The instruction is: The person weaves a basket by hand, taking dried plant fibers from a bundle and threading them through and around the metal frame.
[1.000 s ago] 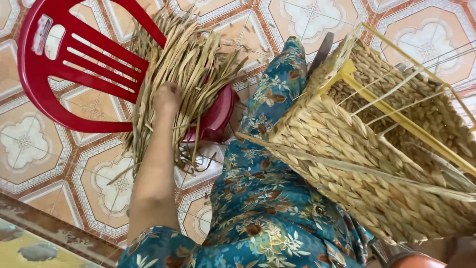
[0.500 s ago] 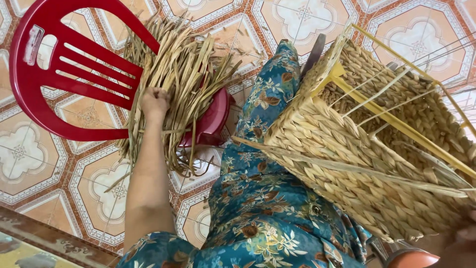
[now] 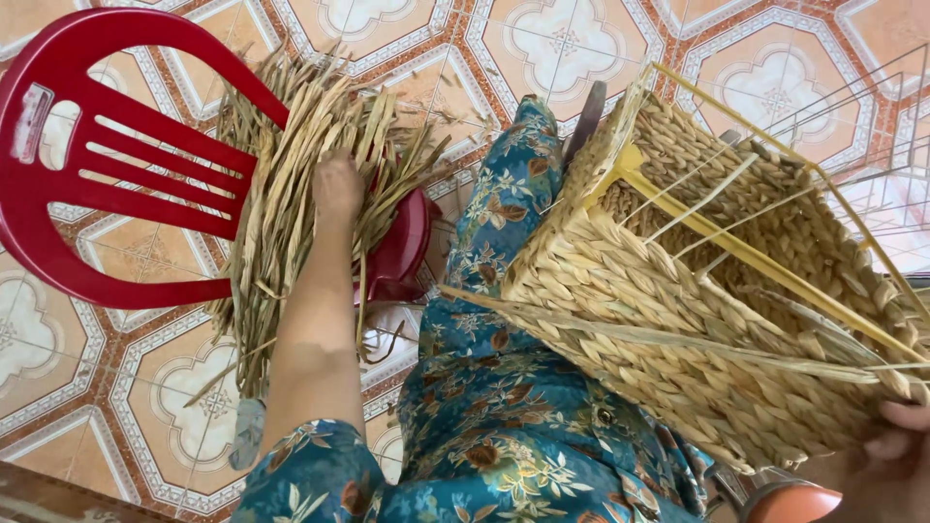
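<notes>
I am closing my left hand (image 3: 337, 186) on dried straw strands (image 3: 291, 194) heaped on the red plastic chair (image 3: 107, 165), while my right hand (image 3: 896, 441) is gripping the half-woven basket (image 3: 678, 329) on my lap. Fetching fresh weaving material, I judge; drawing strands free cleanly needs care.

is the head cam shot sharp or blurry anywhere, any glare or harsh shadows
Head view: mostly sharp, the weave of the basket and the dried straw on the red chair read clearly; the right hand at the frame edge is soft and cut off; the left hand is fairly crisp; light is even daylight, with a bright washed-out patch on the floor tiles at right, no harsh shadows.
</notes>
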